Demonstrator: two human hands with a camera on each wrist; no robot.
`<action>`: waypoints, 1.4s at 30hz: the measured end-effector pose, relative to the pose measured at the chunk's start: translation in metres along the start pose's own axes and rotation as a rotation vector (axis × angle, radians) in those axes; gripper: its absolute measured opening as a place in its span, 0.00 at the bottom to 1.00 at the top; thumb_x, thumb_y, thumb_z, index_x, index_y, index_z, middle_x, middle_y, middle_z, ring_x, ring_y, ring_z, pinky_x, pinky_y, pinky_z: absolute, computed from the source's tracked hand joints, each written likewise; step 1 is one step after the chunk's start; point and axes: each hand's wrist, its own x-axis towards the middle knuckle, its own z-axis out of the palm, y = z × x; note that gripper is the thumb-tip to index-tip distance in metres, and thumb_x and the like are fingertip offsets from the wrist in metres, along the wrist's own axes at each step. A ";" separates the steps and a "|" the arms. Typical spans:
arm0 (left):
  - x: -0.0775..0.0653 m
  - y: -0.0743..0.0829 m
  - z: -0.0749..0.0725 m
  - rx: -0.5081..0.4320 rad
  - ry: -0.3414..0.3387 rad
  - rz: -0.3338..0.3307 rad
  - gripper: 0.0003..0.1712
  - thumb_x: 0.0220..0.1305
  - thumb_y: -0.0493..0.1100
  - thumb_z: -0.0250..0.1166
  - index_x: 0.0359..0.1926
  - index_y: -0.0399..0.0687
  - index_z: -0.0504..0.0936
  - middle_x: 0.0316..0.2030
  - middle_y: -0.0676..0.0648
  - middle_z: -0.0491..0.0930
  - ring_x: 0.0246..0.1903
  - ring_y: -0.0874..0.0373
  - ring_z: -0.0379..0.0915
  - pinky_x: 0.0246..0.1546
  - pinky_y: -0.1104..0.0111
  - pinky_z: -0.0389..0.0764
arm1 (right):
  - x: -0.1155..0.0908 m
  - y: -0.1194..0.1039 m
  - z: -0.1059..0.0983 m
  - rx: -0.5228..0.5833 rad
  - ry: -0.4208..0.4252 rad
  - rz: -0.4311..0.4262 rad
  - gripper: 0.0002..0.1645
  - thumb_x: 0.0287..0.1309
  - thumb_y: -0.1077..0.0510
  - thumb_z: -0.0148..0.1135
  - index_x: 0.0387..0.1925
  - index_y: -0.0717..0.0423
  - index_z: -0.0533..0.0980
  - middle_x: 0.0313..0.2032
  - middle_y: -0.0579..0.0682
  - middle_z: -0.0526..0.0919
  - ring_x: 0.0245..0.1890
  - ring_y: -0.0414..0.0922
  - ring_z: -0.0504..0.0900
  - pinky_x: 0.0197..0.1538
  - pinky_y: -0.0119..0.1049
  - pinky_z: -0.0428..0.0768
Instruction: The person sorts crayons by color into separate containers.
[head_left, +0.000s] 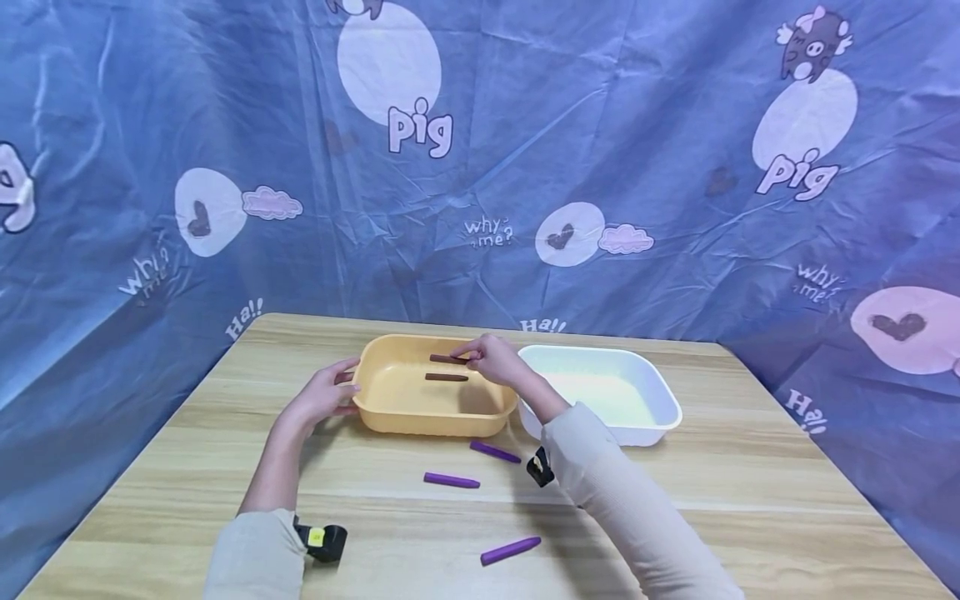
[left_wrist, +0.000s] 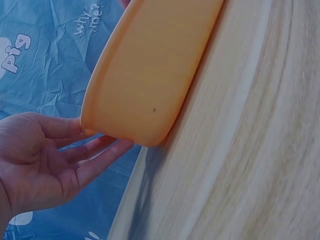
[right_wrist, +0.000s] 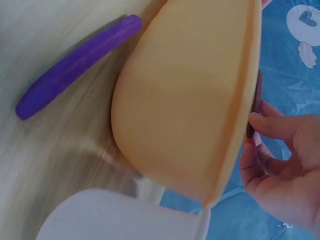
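Note:
In the head view, my left hand (head_left: 324, 395) is at the left end of an orange plastic basin (head_left: 427, 424). In the left wrist view, the left thumb lies at the basin's rim (left_wrist: 86, 102) and the other fingers touch the end wall below it. My right hand (head_left: 497, 363) reaches over the basin's back right part and pinches a brown crayon (head_left: 444, 359) between thumb and fingers. The right wrist view shows this crayon (right_wrist: 257, 92) at the rim's height, partly hidden. A second brown crayon (head_left: 446, 377) lies inside the basin.
To the right stands a white basin (head_left: 643, 434), close beside the orange one. Three purple crayons lie on the wooden table (head_left: 187, 467): one (head_left: 495, 452) just before the basins, another (head_left: 452, 481) nearer, the third (head_left: 511, 551) nearest. Blue printed cloth (head_left: 480, 167) hangs behind the table.

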 end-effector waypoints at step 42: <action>0.001 -0.002 0.002 0.005 0.010 0.010 0.33 0.64 0.25 0.45 0.67 0.26 0.43 0.59 0.22 0.54 0.53 0.33 0.62 0.44 0.57 0.77 | 0.012 0.020 0.044 -0.148 -0.002 0.037 0.20 0.41 0.74 0.58 0.34 0.54 0.85 0.23 0.47 0.78 0.23 0.42 0.69 0.25 0.30 0.66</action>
